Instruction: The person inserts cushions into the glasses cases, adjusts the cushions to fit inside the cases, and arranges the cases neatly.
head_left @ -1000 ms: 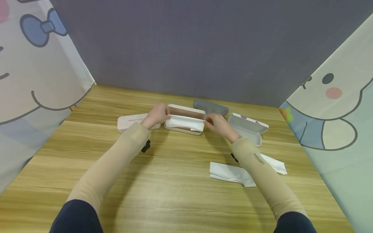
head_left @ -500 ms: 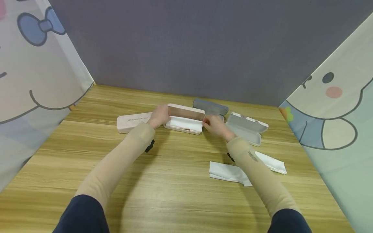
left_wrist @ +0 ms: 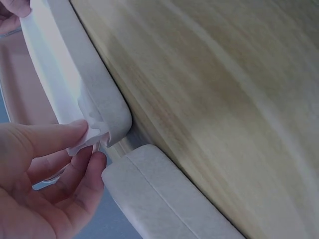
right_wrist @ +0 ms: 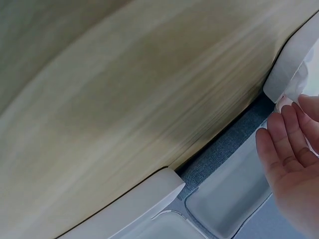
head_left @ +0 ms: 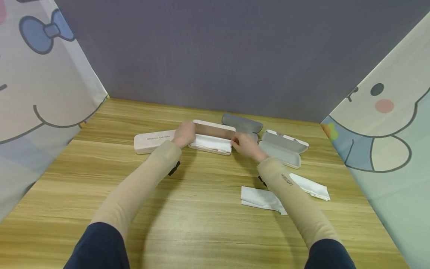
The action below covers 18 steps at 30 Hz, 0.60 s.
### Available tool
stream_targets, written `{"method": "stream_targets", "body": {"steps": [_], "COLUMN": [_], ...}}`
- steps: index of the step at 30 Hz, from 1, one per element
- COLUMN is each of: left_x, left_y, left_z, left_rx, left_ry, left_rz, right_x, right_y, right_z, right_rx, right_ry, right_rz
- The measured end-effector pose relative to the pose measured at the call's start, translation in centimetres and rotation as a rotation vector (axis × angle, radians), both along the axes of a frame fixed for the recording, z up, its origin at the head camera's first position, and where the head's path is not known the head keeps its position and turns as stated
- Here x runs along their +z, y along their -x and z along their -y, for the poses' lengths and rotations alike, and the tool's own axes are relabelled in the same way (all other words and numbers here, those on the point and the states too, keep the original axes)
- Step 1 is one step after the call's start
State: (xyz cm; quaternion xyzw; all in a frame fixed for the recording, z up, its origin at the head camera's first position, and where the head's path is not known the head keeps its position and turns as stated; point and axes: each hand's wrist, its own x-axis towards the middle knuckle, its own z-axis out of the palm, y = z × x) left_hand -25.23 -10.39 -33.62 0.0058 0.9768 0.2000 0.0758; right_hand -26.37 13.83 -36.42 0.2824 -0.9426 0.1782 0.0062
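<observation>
A folded white cloth lies lengthwise in the open pale glasses case, whose pinkish-brown lid lining faces me. My left hand is at the case's left end. In the left wrist view its thumb and fingers pinch the crumpled end of the cloth, at the rim of the case wall. At the other end, my right hand holds the cloth between thumb and fingers. The right wrist view shows this hand at the case's corner, the pinch partly cut off.
A closed pale case with lettering lies just left. An open grey case stands behind the right hand, and an open white case is farther right. Two folded white cloths lie on the wooden table, partly behind the right forearm.
The cloth, held stretched above the case a second ago, has come down into it. Both hands have lowered with it and moved slightly closer together. The cases and other cloths stay put.
</observation>
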Motion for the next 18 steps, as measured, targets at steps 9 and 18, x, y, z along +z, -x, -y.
{"method": "stream_targets", "body": {"steps": [9, 18], "left_x": [-0.74, -0.98], "left_y": [0.45, 0.52], "left_z": [-0.33, -0.51], "left_rx": [0.016, 0.017], "left_ry": [0.009, 0.023], "left_rz": [-0.011, -0.036], "right_x": [-0.08, -0.06], "right_y": [-0.02, -0.22], "right_z": [0.29, 0.38], "right_rx": [-0.016, -0.025], "right_ry": [-0.007, 0.003], "right_rz": [-0.004, -0.013]}}
